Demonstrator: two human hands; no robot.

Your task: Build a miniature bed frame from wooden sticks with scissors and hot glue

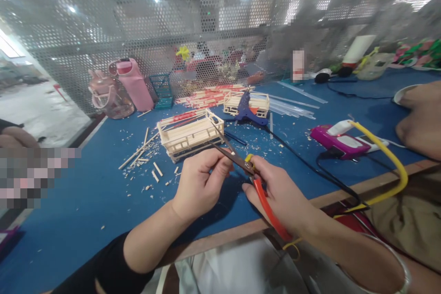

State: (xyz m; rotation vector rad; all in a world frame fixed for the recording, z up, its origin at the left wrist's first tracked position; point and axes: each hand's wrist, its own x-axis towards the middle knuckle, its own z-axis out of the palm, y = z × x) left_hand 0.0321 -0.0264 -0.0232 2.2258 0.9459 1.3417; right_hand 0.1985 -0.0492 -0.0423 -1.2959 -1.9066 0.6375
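Observation:
My right hand (pixel 275 188) is closed around scissors (pixel 265 202) with red and yellow handles, their dark blades apart and pointing up and left. Right beside the blades, my left hand (pixel 205 181) pinches a small wooden stick (pixel 233 153); only its pale tip shows, the rest hidden by my fingers. Just beyond my left hand stands a small bed-like frame (pixel 189 135) built of pale sticks. Farther back is a second stick frame (pixel 229 104), partly covered by a blue glue gun (pixel 250 115).
Cut sticks (pixel 138 151) and crumbs litter the blue table (pixel 103 193). Red-and-white stick bundles (pixel 213 96) and clear glue sticks (pixel 289 106) lie behind. A pink bottle (pixel 134 85) stands back left. At right, a purple power strip (pixel 339 141) has cables, near another person's arm (pixel 420 119).

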